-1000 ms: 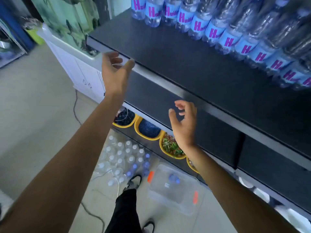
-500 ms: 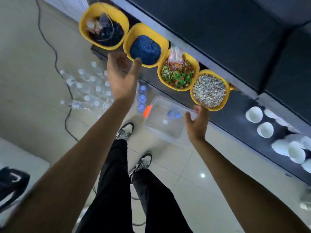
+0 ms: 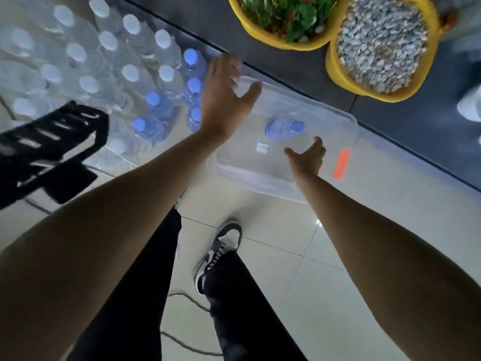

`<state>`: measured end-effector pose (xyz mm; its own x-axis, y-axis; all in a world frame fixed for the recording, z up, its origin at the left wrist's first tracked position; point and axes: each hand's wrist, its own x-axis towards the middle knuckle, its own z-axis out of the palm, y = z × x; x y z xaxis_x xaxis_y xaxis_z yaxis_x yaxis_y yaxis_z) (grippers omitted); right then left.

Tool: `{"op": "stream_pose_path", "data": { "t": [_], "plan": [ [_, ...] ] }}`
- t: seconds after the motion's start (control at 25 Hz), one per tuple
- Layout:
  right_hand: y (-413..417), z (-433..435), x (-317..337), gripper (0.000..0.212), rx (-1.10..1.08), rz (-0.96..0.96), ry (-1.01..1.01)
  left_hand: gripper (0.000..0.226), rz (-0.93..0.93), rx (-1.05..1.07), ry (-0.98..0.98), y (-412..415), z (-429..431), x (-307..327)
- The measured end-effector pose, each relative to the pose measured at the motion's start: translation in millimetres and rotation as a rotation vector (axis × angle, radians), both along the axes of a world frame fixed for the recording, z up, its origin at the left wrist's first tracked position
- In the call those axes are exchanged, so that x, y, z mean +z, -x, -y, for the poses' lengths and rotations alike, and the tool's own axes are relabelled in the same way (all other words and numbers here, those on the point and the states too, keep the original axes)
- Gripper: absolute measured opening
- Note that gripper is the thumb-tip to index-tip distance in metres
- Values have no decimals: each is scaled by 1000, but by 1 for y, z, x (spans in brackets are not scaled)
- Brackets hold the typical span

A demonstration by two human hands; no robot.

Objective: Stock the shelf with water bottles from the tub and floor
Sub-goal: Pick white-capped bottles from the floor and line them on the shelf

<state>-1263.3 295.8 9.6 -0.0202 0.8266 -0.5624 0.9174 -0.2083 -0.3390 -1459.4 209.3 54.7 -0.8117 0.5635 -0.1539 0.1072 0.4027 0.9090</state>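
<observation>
- While both arms stretch down toward the floor, neither hand holds anything: left hand (image 3: 221, 100) is spread wide above the tub's far-left corner, fingertips blurred.
- Right hand (image 3: 305, 157) is open too, fingers relaxed, just beside the lone bottle; I can't make out any contact.
- Tub (image 3: 234, 168): clear plastic, on the tiles against the shelf base. One blue-capped bottle (image 3: 283, 128) lies on its side inside, plus a small white label.
- Floor stock: a wrapped pack of white-capped bottles (image 3: 109, 61) stands left of the tub, with loose blue-capped bottles (image 3: 156, 102) upright between pack and tub.
- Progress, my read: tub is nearly emptied, one bottle to go. Floor supply looks large, so most of the work is left. The shelf being stocked is out of view, so no count.
- Also here: two yellow bowls (image 3: 335, 71) on the dark lower ledge (image 3: 416, 131), and a black object (image 3: 52, 142) at left, too blurred to name.
</observation>
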Motion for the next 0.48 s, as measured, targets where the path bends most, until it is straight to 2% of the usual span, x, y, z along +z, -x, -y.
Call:
{"op": "stream_pose_path", "data": {
  "t": [0.08, 0.16, 0.28, 0.36, 0.48],
  "plan": [
    [11, -8, -28, 87, -41, -96, 19, 34, -50, -232, 100, -16, -9, -40],
    [23, -16, -54, 73, -93, -221, 3, 37, -66, -464, 260, -29, -20, -76],
    [33, -23, -79, 48, -219, -297, -75, 52, -12, -746, 494, -42, -39, -111],
    [34, -28, -82, 36, -223, -304, -129, 54, 28, -833, 549, -47, -56, -120],
    [37, -25, -66, 36, -108, -316, -155, 46, 73, -807, 511, -47, -67, -108]
  ]
}}
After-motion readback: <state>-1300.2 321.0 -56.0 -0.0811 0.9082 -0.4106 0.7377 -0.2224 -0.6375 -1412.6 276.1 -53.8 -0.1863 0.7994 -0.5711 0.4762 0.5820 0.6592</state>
